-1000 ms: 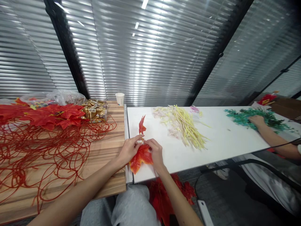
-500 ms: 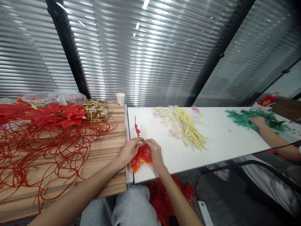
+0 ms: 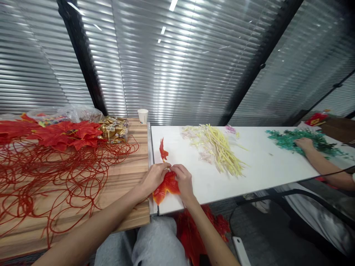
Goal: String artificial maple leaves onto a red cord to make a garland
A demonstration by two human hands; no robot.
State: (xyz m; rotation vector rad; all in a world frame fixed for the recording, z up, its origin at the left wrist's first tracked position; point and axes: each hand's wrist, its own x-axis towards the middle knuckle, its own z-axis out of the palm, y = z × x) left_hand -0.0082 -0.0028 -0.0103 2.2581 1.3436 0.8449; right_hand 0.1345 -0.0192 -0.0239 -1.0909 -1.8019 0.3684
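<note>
While both forearms reach up from the lower edge and lean in toward each other, the hands meet almost fingertip to fingertip. The left hand, knuckles up and wrist nearly straight, has its thumb and forefinger pinched together on the stem at the top of a red-orange artificial maple leaf; the right hand, fingers curled inward, pinches at the same spot from the other side. What exactly lies between the fingertips is too small to tell. The leaf hangs below and between the two hands, over the near edge of the white table — its lower point angled toward the person. Just beyond the left fingertips, a smaller red leaf stands up, seen nearly edge-on.

Left of the hands, a wooden tabletop bears a loose tangle of red cord, with red maple leaves and gold-wrapped packets behind it. Farther ahead of the left hand is a white paper cup. Right of the right hand lie pale yellow strips and, well apart, green artificial foliage — a co-worker's hand rests on it. Below the right forearm are more red leaves.
</note>
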